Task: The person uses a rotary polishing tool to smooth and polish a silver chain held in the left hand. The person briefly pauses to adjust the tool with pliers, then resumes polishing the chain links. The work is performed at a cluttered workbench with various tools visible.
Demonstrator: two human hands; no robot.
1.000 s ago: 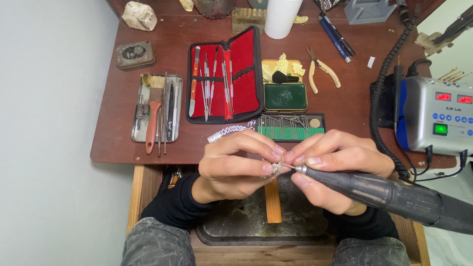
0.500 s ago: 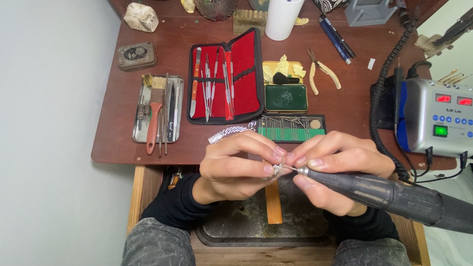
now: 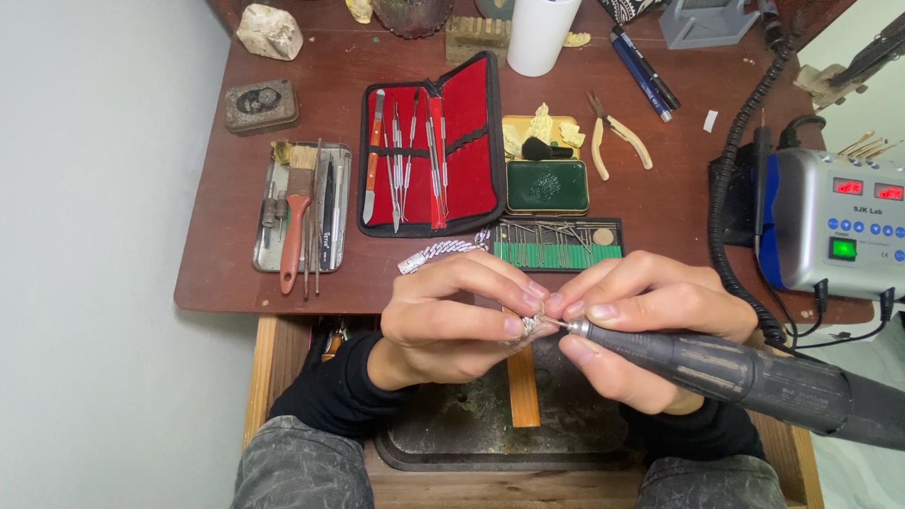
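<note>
The left hand (image 3: 452, 316) pinched a small silver piece (image 3: 530, 325) over the wooden bench pin (image 3: 523, 391), steadying it, while the right hand (image 3: 641, 320) gripped the rotary handpiece (image 3: 735, 372) pen-style for control.

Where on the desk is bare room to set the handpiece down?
Bare desk lies left of the metal tray, and between the pliers and the coiled cord. It is crowded around the red tool case and the green tin.

Bare hands (image 3: 452, 316), black long sleeves (image 3: 330, 391), mottled grey trousers (image 3: 302, 467)
</note>
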